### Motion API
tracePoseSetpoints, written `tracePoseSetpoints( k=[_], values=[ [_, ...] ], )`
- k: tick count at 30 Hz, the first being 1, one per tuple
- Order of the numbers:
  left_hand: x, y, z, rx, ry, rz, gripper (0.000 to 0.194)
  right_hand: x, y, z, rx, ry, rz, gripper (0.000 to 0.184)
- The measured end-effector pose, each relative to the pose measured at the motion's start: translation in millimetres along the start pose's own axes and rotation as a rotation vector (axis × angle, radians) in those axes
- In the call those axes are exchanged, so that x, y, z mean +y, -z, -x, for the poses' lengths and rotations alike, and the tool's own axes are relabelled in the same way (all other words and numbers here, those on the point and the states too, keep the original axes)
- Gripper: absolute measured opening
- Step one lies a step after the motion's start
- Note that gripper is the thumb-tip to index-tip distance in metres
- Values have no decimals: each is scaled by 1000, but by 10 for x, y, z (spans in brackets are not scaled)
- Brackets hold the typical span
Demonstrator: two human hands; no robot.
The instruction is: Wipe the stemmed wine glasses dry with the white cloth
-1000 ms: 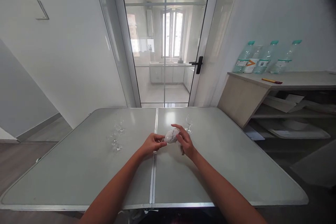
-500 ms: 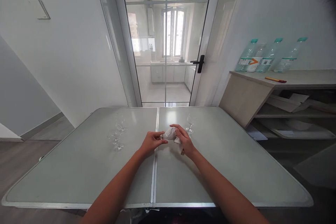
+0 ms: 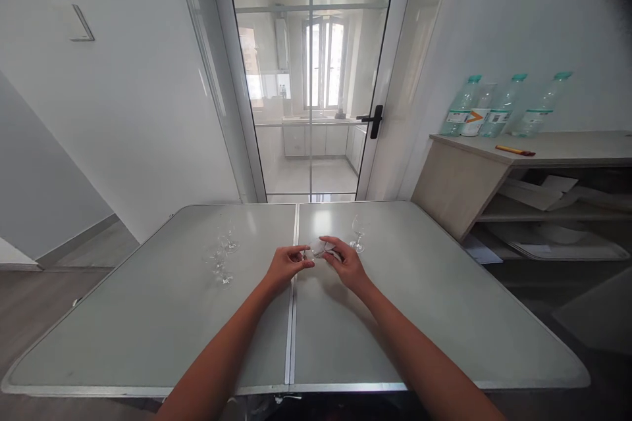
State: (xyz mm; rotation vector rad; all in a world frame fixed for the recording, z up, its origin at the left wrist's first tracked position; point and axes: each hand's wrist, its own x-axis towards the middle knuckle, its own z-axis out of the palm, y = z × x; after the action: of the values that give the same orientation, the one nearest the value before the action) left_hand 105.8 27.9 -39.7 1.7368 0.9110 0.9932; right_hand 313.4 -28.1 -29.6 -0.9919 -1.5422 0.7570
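Above the table's middle seam, my left hand point(image 3: 286, 264) is closed on the left end of a small clear stemmed glass point(image 3: 311, 254), which is tilted on its side. My right hand point(image 3: 349, 266) is closed around a crumpled white cloth or tissue point(image 3: 324, 247) at the glass's other end. Its fingers partly hide the cloth, and how far the cloth reaches into the glass I cannot tell. Just beyond my right hand, another stemmed glass point(image 3: 358, 238) stands upright. Left of my hands are more clear stemmed glasses point(image 3: 230, 245), their outlines hard to separate.
The grey-green table point(image 3: 162, 316) has a metal rim and a central seam. Behind it stands a glass door point(image 3: 340, 164) with a black handle point(image 3: 376, 122). At right, a wooden shelf unit point(image 3: 459, 177) carries several plastic bottles point(image 3: 503, 108) and an orange-yellow object point(image 3: 515, 150).
The white cloth has bunched up in my right hand; its hanging end no longer shows below the fingers. My right fingers have drawn in, while my left hand stays nearly in place.
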Motion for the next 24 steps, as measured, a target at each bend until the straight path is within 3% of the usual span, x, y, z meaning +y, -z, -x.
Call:
tracePoseSetpoints(
  k=[3, 7, 9, 11, 14, 15, 17, 21, 24],
  values=[
    [-16, -63, 6, 37, 6, 94, 59, 10, -59, 52, 154, 17, -21, 47],
    [-20, -151, 27, 145, 43, 143, 60, 59, -89, 121, 377, 70, 57, 32],
    [-32, -147, 27, 188, 61, 117, 60, 67, -38, 131, 423, 152, 173, 27],
    [-49, -120, 30, 175, 39, 13, 59, 44, 20, 116, 292, 278, 320, 26],
    [-66, -93, 60, 63, -85, -239, 41, -33, 35, 56, -84, 372, 482, 24],
    [-66, -94, 75, 21, -130, -303, 35, -58, 19, 34, -150, 347, 483, 22],
    [-64, -108, 104, -44, -209, -361, 33, -89, -23, -2, -154, 233, 373, 18],
    [-62, -130, 129, -48, -260, -245, 30, -69, -76, -23, 3, -94, -119, 26],
    [-69, -139, 118, 14, -193, -57, 40, -48, -117, -6, 128, -300, -479, 31]
  ],
)
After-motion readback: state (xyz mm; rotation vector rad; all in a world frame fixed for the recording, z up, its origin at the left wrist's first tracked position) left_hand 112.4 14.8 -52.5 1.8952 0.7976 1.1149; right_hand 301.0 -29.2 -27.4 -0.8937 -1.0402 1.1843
